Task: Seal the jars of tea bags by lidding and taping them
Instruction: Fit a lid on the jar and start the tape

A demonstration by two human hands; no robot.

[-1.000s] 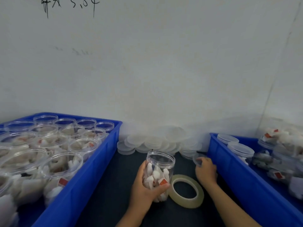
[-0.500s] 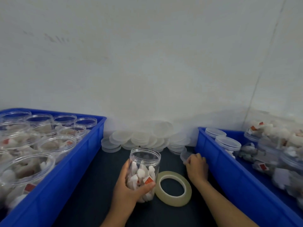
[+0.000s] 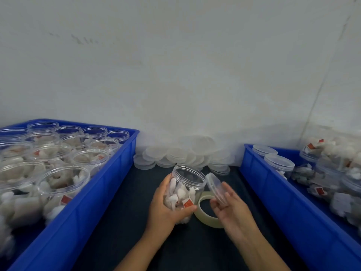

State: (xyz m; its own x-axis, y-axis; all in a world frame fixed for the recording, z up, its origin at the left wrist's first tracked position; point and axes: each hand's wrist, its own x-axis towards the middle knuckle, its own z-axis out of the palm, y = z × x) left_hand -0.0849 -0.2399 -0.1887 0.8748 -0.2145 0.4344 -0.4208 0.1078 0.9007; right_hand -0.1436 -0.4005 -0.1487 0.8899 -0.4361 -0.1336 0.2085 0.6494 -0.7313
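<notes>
My left hand grips a clear open jar full of white tea bags, tilted a little to the right above the dark table. My right hand holds a clear lid on edge, just right of the jar's mouth and not on it. A roll of yellowish tape lies flat on the table, partly behind the jar and under my right hand.
A heap of spare clear lids lies against the wall. A blue crate on the left holds several open jars of tea bags. Another blue crate on the right holds lidded jars, some lying down.
My right hand has come back from the lid heap with a lid and brought it beside the jar's mouth. My left hand has tilted the jar slightly.
</notes>
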